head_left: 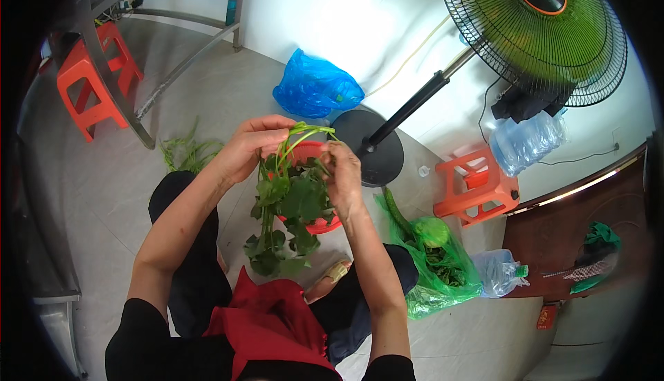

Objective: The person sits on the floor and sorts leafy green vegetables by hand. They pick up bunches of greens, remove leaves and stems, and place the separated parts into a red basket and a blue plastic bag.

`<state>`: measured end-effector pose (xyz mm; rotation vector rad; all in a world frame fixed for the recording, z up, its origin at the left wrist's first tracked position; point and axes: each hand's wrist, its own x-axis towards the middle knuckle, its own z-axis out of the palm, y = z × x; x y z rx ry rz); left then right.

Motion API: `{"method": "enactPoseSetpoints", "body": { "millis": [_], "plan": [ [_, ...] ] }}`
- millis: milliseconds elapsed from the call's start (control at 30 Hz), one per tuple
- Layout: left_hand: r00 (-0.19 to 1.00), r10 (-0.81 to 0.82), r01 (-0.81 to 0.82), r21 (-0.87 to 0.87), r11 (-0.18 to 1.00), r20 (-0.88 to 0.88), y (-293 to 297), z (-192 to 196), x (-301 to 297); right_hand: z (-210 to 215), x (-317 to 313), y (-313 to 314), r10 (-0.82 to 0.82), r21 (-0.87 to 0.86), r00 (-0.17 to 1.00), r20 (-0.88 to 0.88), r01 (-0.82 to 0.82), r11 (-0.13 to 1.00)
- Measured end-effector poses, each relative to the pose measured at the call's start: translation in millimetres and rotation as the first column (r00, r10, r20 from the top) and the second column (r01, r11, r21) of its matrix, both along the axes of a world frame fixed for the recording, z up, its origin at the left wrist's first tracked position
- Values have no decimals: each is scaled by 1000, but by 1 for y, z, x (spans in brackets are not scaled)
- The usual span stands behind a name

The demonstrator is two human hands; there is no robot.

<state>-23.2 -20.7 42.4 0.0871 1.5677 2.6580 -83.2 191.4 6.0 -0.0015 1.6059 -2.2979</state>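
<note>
Green above red: held leafy stems [299, 201] pinched in left hand [256, 147] and grasped also by right hand [344, 173], over plastic container [325, 227]. On floor [104, 194] ahead, saw blue plastic bag [315, 85] near round black fan base [384, 165]; at right, green plastic bag [425, 305] with vegetables [434, 232].

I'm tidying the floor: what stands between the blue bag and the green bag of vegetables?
In the head view, the fan's black base stands between the blue bag and green bag.
</note>
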Motion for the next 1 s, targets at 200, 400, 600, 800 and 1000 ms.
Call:
{"method": "enactPoseSetpoints", "body": {
  "millis": [200,400,600,800,1000],
  "plan": [
    [999,-39,43,-139,989,32,-13,-6,9,-4,-15,19,96,21,995,-33,-96,995],
    [971,234,-235,-32,971,-43,-40,6,14,-30,5,19,650,914,645,-402,321,247],
    [982,185,-185,9,983,-32,-43,6,13,-13,-6,10,346,702,797,-495,133,699],
    [979,174,-186,-118,975,-103,-15,-1,13,37,33,-35,220,309,881,-420,-90,947],
    [989,107,-123,-162,979,-105,-4,-8,10,23,32,-45,269,270,888,-372,-174,947]
  ]
}}
